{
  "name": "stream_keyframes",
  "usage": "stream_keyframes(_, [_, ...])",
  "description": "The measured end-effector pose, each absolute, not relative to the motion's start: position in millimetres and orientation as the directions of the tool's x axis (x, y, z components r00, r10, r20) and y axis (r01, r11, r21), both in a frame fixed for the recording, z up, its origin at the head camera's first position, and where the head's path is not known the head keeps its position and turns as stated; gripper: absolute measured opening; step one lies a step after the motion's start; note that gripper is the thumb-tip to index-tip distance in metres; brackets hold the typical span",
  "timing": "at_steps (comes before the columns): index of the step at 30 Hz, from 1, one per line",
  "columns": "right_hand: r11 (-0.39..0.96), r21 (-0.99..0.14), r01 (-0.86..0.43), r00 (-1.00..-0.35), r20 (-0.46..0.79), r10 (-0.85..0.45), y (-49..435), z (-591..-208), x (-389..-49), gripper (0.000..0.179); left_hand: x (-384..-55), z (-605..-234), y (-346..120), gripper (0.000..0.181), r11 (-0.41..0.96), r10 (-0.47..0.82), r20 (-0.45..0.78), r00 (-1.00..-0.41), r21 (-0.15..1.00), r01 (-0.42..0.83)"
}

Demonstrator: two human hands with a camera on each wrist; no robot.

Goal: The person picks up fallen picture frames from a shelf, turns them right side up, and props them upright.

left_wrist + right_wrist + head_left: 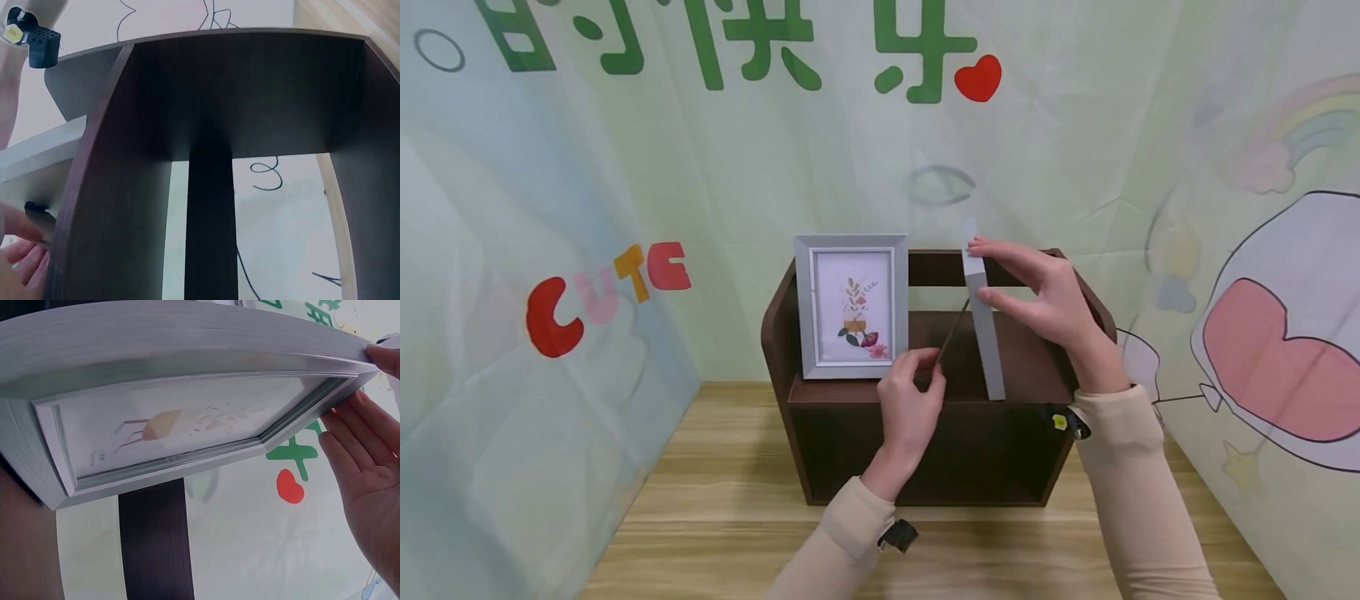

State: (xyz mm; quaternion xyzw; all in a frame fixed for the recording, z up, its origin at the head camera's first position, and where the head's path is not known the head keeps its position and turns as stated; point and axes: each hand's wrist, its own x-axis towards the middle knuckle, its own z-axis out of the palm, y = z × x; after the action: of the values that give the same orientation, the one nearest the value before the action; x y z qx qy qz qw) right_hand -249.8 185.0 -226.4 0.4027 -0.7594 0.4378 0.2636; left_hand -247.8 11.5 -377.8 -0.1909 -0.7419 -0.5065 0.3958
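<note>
A grey picture frame (988, 354) stands edge-on on the upper shelf of a dark brown desk shelf (925, 446). My right hand (1052, 300) grips its upper part between thumb and fingers. Its print of a plant-like drawing (162, 425) shows through the front in the right wrist view. With thumb and fingers my left hand (912, 404) pinches the thin stand leg (953, 331), which slants out from the frame's back. In the left wrist view, the shelf board partly hides the left hand (25, 256) and the leg.
Another grey picture frame (852, 372) with a flower print stands upright at the shelf's left side. The shelf sits on a wood-grain table (715, 492). A printed cloth backdrop (737, 167) hangs behind and at both sides.
</note>
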Motion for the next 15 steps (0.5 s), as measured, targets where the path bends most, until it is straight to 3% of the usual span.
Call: stream_keyframes(15, [0.338,-0.386,-0.859,-0.505,0.749,-0.429,172.3,-221.4,-249.9,0.043,-249.4,-368.8,-1.0,0.016,0.469,-0.139,0.775,-0.617,0.600,0.648])
